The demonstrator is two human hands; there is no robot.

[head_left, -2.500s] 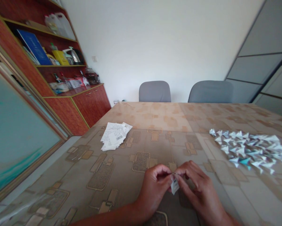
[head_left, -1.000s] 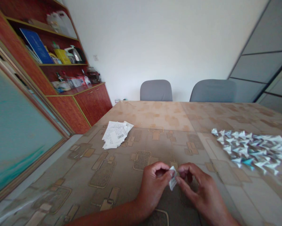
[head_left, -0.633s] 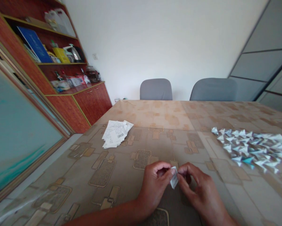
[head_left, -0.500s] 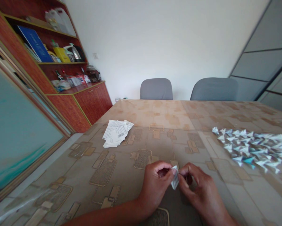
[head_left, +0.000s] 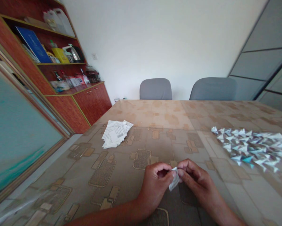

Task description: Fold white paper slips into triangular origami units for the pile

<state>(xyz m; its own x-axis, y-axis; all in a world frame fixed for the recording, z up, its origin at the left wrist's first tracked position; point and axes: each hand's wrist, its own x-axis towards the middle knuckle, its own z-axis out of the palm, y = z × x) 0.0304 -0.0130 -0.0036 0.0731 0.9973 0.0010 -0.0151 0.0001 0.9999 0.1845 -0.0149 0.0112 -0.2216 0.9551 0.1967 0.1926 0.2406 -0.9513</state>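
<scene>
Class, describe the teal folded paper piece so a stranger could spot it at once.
Find the patterned tablecloth, then the cluster of folded paper pieces on its right side. The teal folded paper piece sits along the cluster's near edge, its teal face unlike the mostly white pieces around it.

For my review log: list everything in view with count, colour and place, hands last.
table: one, brown patterned cover, centre
small folded paper: one, white, held at lower centre
paper slips: overlapping, uncountable, white with print, table's left
folded paper pieces: dozens, mostly white, one plainly teal, table's right
chairs: two, grey, beyond the table
cabinet: one, reddish-brown, left; its smaller contents blurred
flat board or folder: one, blue, in the cabinet
container: one, yellow, in the cabinet
wall: one, white, behind
door panel: one, pale teal, far left
left hand: one, bare, pinching the paper
right hand: one, bare, at the paper's right edge
</scene>
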